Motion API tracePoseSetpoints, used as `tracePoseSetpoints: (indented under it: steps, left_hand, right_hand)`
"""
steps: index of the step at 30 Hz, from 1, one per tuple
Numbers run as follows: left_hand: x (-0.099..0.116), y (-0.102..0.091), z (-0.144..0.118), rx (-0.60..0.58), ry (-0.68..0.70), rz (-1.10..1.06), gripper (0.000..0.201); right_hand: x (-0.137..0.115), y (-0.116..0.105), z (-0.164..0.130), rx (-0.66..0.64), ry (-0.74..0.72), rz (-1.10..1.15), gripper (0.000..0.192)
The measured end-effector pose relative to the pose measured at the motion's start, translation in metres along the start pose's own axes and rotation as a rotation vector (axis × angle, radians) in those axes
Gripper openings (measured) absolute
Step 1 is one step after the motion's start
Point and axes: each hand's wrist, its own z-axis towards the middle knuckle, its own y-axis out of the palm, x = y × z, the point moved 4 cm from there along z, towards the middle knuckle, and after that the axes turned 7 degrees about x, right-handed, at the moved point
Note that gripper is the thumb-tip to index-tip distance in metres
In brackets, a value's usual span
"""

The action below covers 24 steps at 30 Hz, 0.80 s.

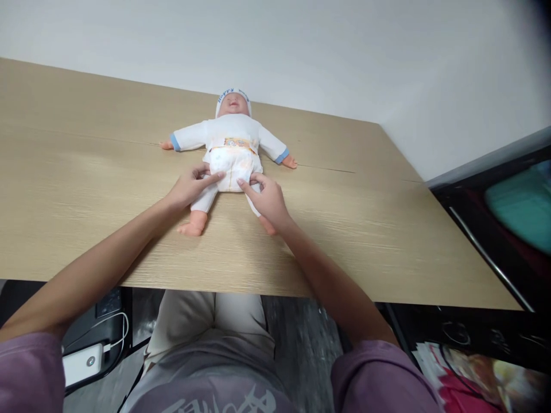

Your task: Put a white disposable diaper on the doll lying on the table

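A pale wooden table (86, 189) runs across the view under a plain white wall (301, 51), with a dark cabinet (495, 229) at its right end. Nearest, below the table's front edge, lie the person's lap in light trousers and a purple shirt; on the floor to the left sits a white power bank (81, 362) with a white cable plugged in.

Both bare forearms reach up over the table. The left hand (189, 186) rests at the doll's hip, its fingers stretched flat onto the lower left edge of the diaper (232, 163). The right hand (267, 198) meets it from the other side, forefinger and thumb laid on the diaper's lower right edge and covering the doll's leg there. Neither hand is closed around anything; the fingers only press on the diaper.

The baby doll (230, 137) lies on its back at the table's middle, arms spread, head in a white cap towards the wall.
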Motion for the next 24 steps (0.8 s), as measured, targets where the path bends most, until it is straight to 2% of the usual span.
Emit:
tracePoseSetpoints:
  steps: [4, 8, 14, 18, 20, 22, 24]
  left_hand:
    - [-0.004, -0.002, 0.003, -0.002, -0.102, -0.140, 0.054]
    - [-0.001, -0.001, 0.001, 0.026, -0.048, -0.114, 0.056]
    - [-0.004, -0.002, 0.001, 0.047, -0.052, -0.116, 0.058]
    - [-0.006, -0.005, 0.000, 0.102, -0.054, -0.104, 0.059]
    - [-0.003, -0.009, -0.001, 0.145, 0.014, -0.013, 0.057]
    - [0.002, -0.016, -0.001, 0.188, 0.141, 0.161, 0.053]
    - [0.006, -0.026, 0.002, 0.232, 0.282, 0.333, 0.045]
  right_hand:
    - [0.007, -0.001, 0.005, -0.038, 0.078, 0.145, 0.051]
    - [0.006, -0.003, 0.001, -0.029, 0.086, 0.160, 0.042]
    - [-0.002, -0.007, -0.013, 0.147, -0.098, -0.024, 0.024]
    - [0.004, -0.012, -0.008, 0.098, -0.101, 0.008, 0.024]
    - [0.011, -0.016, 0.001, 0.018, -0.113, 0.061, 0.030]
    - [0.025, -0.022, 0.014, -0.076, -0.069, 0.148, 0.043]
    - [0.047, -0.032, 0.029, -0.059, 0.014, 0.201, 0.057]
